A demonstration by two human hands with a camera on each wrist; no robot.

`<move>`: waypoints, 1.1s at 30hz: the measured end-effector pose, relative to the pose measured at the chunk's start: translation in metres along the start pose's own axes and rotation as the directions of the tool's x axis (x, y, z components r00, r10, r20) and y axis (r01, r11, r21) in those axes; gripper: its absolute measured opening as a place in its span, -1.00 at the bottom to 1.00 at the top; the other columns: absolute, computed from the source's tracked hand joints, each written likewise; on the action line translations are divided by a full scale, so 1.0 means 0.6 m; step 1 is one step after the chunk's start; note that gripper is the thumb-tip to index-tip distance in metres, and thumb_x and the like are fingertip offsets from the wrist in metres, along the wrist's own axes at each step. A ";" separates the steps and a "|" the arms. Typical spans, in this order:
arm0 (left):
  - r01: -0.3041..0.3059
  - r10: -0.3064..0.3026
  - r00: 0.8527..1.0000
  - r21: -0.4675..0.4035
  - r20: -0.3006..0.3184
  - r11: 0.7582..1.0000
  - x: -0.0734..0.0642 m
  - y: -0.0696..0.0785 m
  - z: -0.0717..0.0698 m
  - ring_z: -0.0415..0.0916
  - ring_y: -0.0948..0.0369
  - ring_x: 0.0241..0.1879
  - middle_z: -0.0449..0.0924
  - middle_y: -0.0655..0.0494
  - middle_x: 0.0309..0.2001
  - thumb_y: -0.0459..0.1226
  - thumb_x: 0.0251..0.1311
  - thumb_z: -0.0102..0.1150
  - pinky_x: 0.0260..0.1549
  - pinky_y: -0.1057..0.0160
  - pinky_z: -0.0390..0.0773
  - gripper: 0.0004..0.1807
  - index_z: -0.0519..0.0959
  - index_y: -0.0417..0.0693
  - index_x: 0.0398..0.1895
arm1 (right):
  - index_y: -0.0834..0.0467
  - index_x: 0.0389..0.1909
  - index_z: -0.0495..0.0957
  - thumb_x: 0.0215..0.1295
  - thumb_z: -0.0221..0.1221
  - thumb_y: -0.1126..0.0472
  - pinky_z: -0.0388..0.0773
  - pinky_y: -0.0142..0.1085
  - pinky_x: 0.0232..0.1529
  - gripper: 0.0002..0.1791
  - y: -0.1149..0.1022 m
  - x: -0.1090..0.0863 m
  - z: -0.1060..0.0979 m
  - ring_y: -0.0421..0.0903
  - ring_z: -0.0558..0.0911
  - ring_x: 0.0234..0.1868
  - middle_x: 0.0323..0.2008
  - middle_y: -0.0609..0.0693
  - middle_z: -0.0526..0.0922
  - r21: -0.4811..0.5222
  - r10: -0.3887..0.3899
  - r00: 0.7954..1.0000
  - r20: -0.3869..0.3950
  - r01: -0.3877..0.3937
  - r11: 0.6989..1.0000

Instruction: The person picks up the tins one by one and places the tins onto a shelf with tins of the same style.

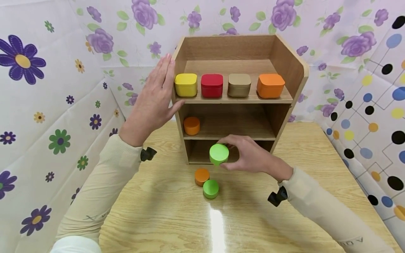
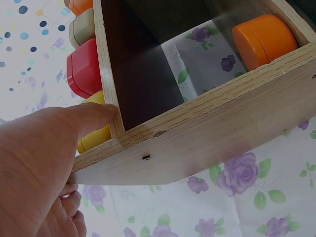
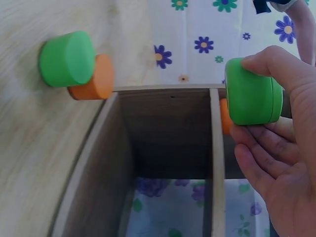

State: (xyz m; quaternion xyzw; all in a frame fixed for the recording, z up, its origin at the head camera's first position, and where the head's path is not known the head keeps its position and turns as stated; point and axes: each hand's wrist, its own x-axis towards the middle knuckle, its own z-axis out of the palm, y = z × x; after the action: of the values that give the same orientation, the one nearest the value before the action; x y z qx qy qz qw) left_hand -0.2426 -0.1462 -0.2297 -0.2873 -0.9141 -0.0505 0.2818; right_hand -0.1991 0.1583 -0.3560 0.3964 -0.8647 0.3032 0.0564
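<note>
In front of the small wooden shelf point(image 1: 237, 100), my right hand point(image 1: 250, 153) pinches a small light green lidded container point(image 1: 219, 154) between thumb and fingers. The right wrist view shows the lid seam of this green container point(image 3: 253, 94). My left hand point(image 1: 152, 96) lies with straight fingers along the shelf's left side, its thumb touching the front edge by the yellow container point(image 1: 186, 85). An orange round container point(image 1: 191, 125) sits at the left of the middle level. On the table, another green round container point(image 1: 211, 189) touches or nearly touches an orange one point(image 1: 201, 176).
Along the top level stand the yellow container, a red one point(image 1: 212, 85), a tan one point(image 1: 239, 85) and an orange one point(image 1: 270, 85). The shelf stands on a wood-patterned table point(image 1: 158, 211). Flowered cloth point(image 1: 215, 17) hangs behind, with patterned sheets on both sides.
</note>
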 end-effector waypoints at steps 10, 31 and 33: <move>-0.003 0.003 1.000 0.002 -0.003 1.000 -0.001 0.000 0.001 -0.26 -0.10 0.74 -0.25 -0.24 0.74 -0.11 0.41 0.33 0.74 0.03 -0.20 0.12 -0.21 -0.34 0.70 | 0.22 0.19 0.61 0.08 0.57 0.17 0.77 -0.18 0.11 -0.36 0.006 0.031 -0.019 -0.10 0.74 0.01 0.03 0.02 0.76 0.038 -0.003 0.997 -0.077 0.006 0.999; -0.016 0.016 1.000 -0.001 -0.021 1.000 -0.001 -0.001 0.002 -0.23 -0.11 0.74 -0.22 -0.26 0.73 -0.12 0.40 0.34 0.74 0.03 -0.19 0.11 -0.19 -0.37 0.69 | 0.22 0.28 0.58 0.18 0.50 0.04 0.71 -0.04 0.20 -0.32 0.045 0.097 -0.012 0.08 0.74 0.08 0.15 0.11 0.73 0.043 0.231 0.965 -0.127 -0.227 0.973; -0.019 0.019 0.999 -0.004 -0.029 1.000 -0.001 -0.001 0.002 -0.22 -0.12 0.74 -0.21 -0.27 0.73 -0.12 0.40 0.34 0.74 0.03 -0.19 0.10 -0.18 -0.38 0.69 | 0.18 0.28 0.59 0.18 0.49 0.02 0.71 -0.03 0.20 -0.33 0.048 0.102 -0.010 0.07 0.74 0.08 0.14 0.10 0.74 0.045 0.248 0.960 -0.131 -0.244 0.969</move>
State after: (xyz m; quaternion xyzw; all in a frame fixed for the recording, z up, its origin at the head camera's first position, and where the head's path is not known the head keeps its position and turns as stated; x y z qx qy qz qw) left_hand -0.2427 -0.1468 -0.2309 -0.2958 -0.9071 -0.0539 0.2947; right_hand -0.2625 0.1365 -0.3441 0.2652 -0.8970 0.3464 0.0714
